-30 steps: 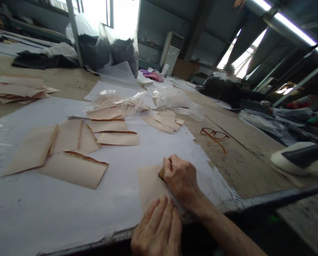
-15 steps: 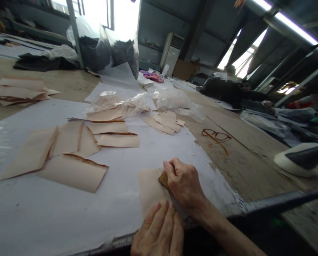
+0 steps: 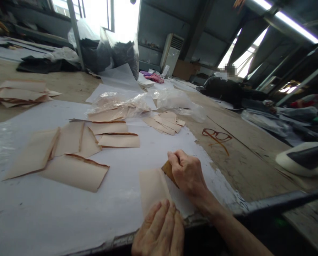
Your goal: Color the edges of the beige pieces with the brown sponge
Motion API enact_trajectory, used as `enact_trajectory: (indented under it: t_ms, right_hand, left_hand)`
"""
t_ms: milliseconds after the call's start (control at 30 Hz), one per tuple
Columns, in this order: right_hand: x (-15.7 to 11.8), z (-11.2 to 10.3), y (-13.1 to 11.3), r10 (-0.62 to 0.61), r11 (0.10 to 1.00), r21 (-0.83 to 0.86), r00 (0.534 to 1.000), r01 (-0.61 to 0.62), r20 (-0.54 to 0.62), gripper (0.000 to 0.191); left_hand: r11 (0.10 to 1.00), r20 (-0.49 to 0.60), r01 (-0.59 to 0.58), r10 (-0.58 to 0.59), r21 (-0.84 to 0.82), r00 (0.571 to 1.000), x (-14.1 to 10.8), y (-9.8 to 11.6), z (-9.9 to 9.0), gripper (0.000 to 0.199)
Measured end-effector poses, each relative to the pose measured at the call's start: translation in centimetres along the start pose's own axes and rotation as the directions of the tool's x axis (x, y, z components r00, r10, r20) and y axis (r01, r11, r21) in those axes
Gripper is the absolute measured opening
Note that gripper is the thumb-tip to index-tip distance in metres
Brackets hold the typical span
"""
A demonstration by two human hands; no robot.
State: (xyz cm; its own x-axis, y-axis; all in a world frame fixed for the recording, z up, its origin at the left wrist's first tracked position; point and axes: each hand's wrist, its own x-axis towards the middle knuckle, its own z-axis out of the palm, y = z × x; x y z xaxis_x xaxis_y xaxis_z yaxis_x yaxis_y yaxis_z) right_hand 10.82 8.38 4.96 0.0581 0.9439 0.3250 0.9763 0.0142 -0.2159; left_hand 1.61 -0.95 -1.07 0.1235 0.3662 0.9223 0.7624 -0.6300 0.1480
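Note:
A pale beige flat piece [image 3: 152, 188], leather or card, lies near the table's front edge. My left hand [image 3: 160, 229] rests flat on its near end, fingers stretched out side by side. In the fist of my right hand [image 3: 188, 172] is a yellowish-brown flat scraper [image 3: 170, 173], its edge at the far right corner of the piece. A narrow band along the piece's right side looks folded or creased. The scraper's upper part is hidden by my fingers.
Several beige pieces with brown edges [image 3: 76, 172] lie to the left. Others are stacked [image 3: 22, 90] farther back or sit under clear plastic [image 3: 118, 101]. Glasses [image 3: 216, 135] lie to the right. A person in dark clothing [image 3: 222, 87] is in the background.
My right hand with the scraper has moved slightly away and to the right, uncovering the piece's right edge. My left hand stays nearly in place.

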Motion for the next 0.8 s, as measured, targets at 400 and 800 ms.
enact_trajectory:
  t_ms: [400,800]
  right_hand:
    - [3.5,2.1,-0.9,0.044,0.987,-0.153,0.998,-0.052,-0.053,0.028]
    - [1.0,2.0,-1.7,-0.119,0.982,-0.150,0.993,0.118,-0.004,0.026]
  left_hand:
    - [0.997,-0.068,0.068,-0.070,-0.029,0.995,0.3,0.3,0.3,0.024]
    - [0.998,-0.004,0.061,-0.061,-0.026,0.998,-0.1,0.4,0.2,0.025]
